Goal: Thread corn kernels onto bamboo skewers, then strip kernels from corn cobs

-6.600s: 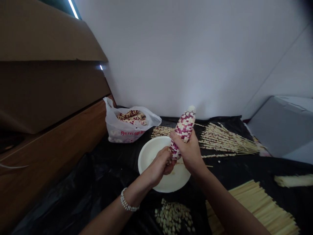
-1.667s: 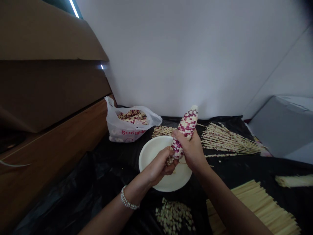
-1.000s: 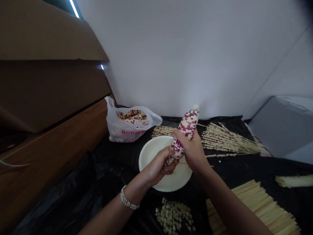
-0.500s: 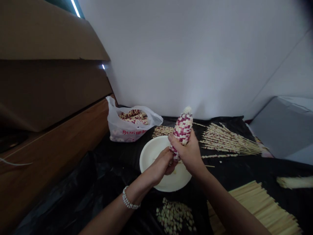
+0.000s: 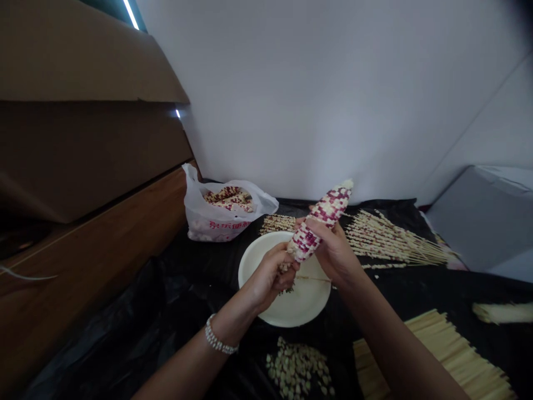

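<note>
A corn cob (image 5: pixel 322 219) with white and purple kernels is tilted up to the right above a white bowl (image 5: pixel 287 316). My left hand (image 5: pixel 272 278) is closed round its lower end. Around the middle of the cob, my right hand (image 5: pixel 335 250) is wrapped, thumb across the front. Inside the bowl lies a thin stick, partly covered by my left hand. Some kernels show just under my left hand.
A white plastic bag (image 5: pixel 216 225) of cobs stands at back left. Kernel-covered skewers (image 5: pixel 378 239) lie at right. Loose kernels (image 5: pixel 297 366) and bare sticks (image 5: pixel 437 355) are in front. Cardboard (image 5: pixel 83 150) stands left; a grey box (image 5: pixel 483 216) stands right.
The cob has tilted from nearly upright toward the right, with both hands still on it. My right hand has shifted slightly right, uncovering more of the stick in the bowl.
</note>
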Action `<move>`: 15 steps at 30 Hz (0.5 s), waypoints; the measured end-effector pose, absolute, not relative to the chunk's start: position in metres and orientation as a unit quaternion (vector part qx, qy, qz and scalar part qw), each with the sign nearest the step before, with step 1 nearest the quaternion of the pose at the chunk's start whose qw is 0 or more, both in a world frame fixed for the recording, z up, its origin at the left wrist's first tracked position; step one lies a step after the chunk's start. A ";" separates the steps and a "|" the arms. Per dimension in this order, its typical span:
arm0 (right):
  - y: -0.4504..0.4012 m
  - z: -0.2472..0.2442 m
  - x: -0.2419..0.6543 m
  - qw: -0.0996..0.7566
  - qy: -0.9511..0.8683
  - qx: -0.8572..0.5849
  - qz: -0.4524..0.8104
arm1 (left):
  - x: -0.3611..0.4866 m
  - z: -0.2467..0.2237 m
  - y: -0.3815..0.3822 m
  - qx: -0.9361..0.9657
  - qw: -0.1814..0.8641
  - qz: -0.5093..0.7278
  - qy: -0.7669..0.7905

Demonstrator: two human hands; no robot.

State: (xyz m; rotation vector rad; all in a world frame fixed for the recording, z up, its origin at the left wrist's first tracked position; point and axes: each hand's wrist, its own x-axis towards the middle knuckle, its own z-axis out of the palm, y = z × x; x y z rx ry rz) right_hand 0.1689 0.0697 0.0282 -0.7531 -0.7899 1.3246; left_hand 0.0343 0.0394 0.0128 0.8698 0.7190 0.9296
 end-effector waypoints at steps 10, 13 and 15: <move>0.066 0.030 0.164 0.668 -0.299 -0.280 0.621 | 0.035 0.008 0.041 0.407 0.758 0.379 0.341; 0.063 0.028 0.161 0.671 -0.319 -0.281 0.608 | 0.035 0.008 0.041 0.401 0.767 0.362 0.347; 0.062 0.026 0.159 0.672 -0.327 -0.289 0.598 | 0.036 0.009 0.041 0.386 0.771 0.366 0.350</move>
